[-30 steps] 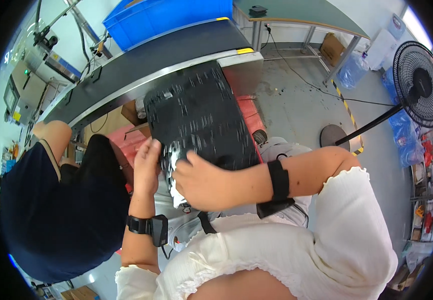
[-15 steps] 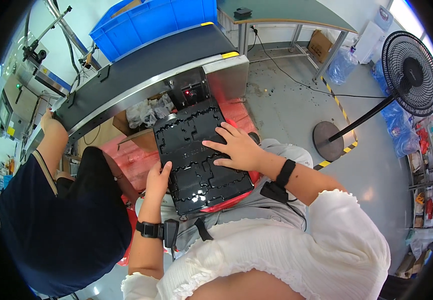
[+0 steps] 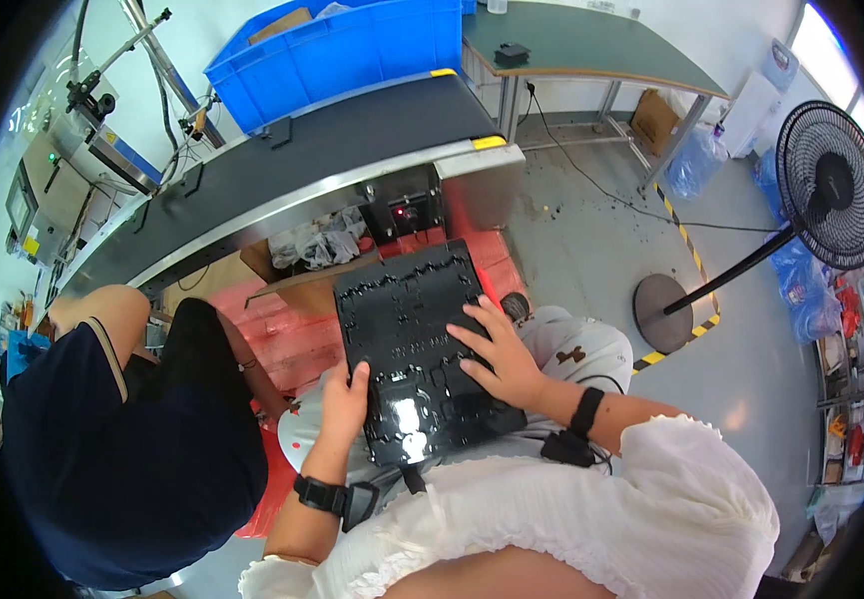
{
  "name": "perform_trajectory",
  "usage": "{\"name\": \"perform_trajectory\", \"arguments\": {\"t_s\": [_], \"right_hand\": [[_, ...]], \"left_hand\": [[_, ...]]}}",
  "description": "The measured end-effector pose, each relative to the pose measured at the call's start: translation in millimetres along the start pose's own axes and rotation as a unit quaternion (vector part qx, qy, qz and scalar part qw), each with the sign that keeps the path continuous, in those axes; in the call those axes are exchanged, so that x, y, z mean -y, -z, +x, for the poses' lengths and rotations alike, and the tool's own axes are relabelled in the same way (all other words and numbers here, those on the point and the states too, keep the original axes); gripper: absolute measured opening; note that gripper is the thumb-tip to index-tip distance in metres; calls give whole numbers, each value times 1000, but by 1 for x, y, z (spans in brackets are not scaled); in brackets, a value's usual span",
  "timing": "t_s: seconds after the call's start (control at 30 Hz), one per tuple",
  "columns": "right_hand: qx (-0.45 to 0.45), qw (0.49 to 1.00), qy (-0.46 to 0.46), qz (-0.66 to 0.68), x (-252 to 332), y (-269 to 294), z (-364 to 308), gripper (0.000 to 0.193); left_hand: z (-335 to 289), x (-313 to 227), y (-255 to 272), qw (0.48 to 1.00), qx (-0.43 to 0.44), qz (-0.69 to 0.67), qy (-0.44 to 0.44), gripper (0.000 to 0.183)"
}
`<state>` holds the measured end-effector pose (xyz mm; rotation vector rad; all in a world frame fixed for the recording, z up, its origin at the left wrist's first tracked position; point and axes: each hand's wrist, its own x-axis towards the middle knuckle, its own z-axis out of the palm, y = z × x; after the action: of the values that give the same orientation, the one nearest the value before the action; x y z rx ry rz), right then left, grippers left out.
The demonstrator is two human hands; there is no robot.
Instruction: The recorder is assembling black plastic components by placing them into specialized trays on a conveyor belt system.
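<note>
A glossy black moulded plastic tray (image 3: 402, 319) with jagged raised outlines rests over my lap. My left hand (image 3: 345, 404) grips its left edge, thumb on top and the other fingers mostly hidden beneath. On the tray's right side lies my right hand (image 3: 500, 356), fingers spread over the surface and holding nothing else. Part of something red (image 3: 489, 287) shows beyond the tray's right edge. Both my wrists wear black straps.
Ahead runs a black conveyor belt (image 3: 352, 135) carrying several small dark flat pieces (image 3: 277, 133). A blue bin (image 3: 342, 60) stands behind it. To my left sits a co-worker (image 3: 132, 429) in dark clothes. A standing fan (image 3: 831, 185) and a green-topped table (image 3: 591, 45) are to the right.
The dark pieces on the belt have moved to the right, and another shows behind them. The co-worker's hand has drawn back from the belt. The tray has tilted, its surface showing stronger glare.
</note>
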<state>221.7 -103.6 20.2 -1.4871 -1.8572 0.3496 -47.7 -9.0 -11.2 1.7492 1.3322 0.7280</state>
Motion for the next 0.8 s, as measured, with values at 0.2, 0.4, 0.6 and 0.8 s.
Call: {"name": "perform_trajectory", "arguments": {"t_s": [0.2,0.4,0.6,0.8], "right_hand": [[120,990,36,-64,-1,41,32,47],[405,910,-70,-60,40,150,170,45],[125,983,92,-95,-1,159,334,56],[164,947,-79,-264,-62,80,430,86]], "left_hand": [[4,-31,10,998,39,48,10,33],[58,-60,73,994,70,78,6,53],[221,-155,127,910,-137,165,-356,25],[356,-129,148,847,-131,449,-252,70]]}}
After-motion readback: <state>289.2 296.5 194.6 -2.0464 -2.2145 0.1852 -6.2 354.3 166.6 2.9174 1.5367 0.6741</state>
